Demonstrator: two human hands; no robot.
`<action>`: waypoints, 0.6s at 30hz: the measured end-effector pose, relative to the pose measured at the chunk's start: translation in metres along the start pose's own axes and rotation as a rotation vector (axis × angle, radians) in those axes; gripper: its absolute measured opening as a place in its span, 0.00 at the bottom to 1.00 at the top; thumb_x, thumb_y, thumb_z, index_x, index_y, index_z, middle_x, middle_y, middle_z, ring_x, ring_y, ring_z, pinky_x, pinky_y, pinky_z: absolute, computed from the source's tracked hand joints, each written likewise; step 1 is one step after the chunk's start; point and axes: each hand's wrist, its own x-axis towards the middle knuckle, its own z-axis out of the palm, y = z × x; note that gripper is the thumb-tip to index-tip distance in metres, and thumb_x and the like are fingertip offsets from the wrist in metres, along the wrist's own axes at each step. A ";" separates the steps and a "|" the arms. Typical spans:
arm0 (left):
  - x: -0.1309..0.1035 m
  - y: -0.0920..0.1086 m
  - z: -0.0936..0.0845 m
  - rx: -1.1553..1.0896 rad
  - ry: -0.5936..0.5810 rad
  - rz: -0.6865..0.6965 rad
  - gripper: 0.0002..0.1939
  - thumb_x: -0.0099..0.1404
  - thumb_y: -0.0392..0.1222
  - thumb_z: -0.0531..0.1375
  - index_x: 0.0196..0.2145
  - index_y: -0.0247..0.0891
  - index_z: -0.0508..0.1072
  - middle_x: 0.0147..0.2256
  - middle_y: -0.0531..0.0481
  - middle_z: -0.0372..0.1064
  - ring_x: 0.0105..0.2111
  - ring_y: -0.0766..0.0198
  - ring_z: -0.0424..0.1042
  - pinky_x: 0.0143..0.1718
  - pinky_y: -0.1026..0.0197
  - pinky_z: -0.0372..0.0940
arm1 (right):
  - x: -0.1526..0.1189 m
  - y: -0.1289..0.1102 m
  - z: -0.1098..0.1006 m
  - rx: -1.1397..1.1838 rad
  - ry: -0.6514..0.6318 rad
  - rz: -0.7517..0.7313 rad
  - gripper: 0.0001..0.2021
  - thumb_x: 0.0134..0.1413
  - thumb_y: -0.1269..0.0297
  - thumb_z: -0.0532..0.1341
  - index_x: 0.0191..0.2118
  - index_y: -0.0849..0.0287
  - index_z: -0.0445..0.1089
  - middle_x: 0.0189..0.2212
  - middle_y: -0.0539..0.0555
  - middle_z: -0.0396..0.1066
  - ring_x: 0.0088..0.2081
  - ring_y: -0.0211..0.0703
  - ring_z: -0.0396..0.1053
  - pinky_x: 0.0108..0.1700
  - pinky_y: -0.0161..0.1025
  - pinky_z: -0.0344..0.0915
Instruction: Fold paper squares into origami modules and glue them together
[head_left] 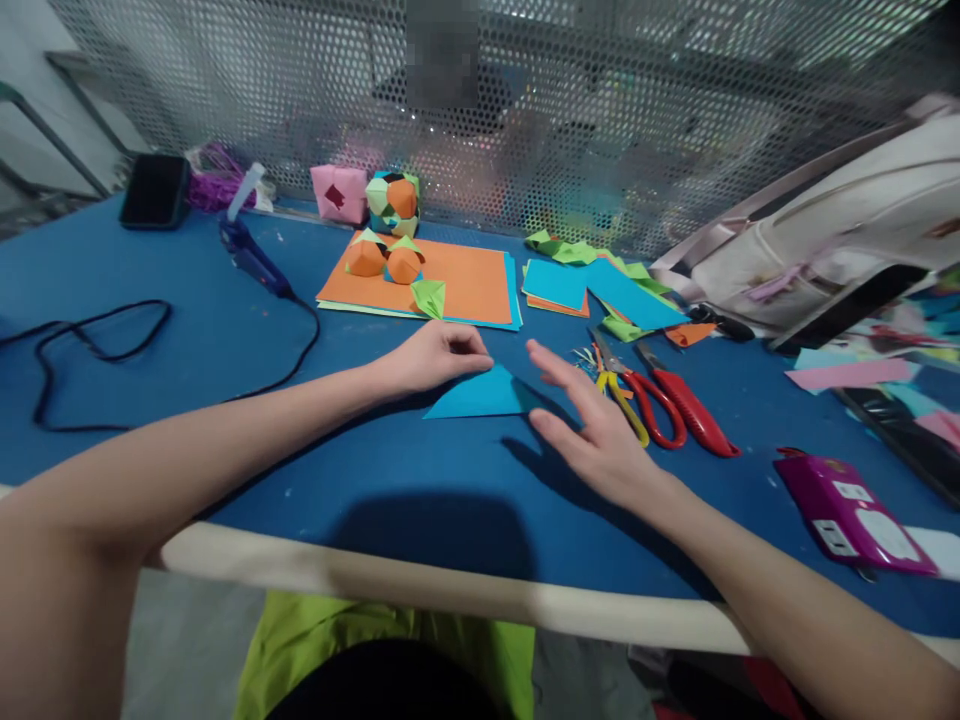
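A blue sheet of paper (480, 398), folded to a triangle, lies on the blue table before me. My left hand (442, 355) has its thumb and fingers pinched together at the triangle's top corner. At the paper's right corner, my right hand (592, 430) hovers with thumb and fingers apart, holding nothing. Whether its fingertips touch the paper I cannot tell. Just behind my left hand, a small green folded paper piece (430, 298) rests at the front edge of an orange paper stack (472, 275).
Scissors (660, 405) and a red-handled cutter (690, 405) lie to the right, near a purple power bank-like case (847, 515). A glue gun (251, 250) trails its black cord at left. Behind stand a pink paper cube (340, 193) and a perforated metal screen (300, 100).
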 end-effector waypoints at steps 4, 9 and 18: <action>-0.014 0.035 -0.001 -0.013 0.056 0.113 0.09 0.58 0.44 0.58 0.27 0.36 0.71 0.28 0.51 0.70 0.30 0.65 0.67 0.34 0.61 0.62 | 0.003 0.001 -0.002 0.021 0.183 0.125 0.17 0.55 0.59 0.59 0.49 0.58 0.66 0.45 0.59 0.71 0.46 0.49 0.70 0.47 0.48 0.68; -0.044 0.061 0.008 0.395 -0.135 0.471 0.08 0.64 0.42 0.54 0.31 0.41 0.72 0.38 0.47 0.72 0.40 0.62 0.69 0.43 0.59 0.62 | 0.000 0.008 -0.001 -0.143 0.153 -0.223 0.08 0.56 0.68 0.55 0.37 0.56 0.71 0.39 0.58 0.75 0.44 0.49 0.70 0.47 0.50 0.66; -0.098 0.037 0.028 0.741 -0.320 0.569 0.13 0.61 0.48 0.58 0.39 0.36 0.72 0.47 0.38 0.70 0.49 0.52 0.68 0.53 0.49 0.62 | -0.036 0.001 -0.024 -0.414 -0.400 -0.225 0.30 0.49 0.77 0.50 0.61 0.68 0.55 0.62 0.64 0.52 0.64 0.49 0.48 0.62 0.57 0.49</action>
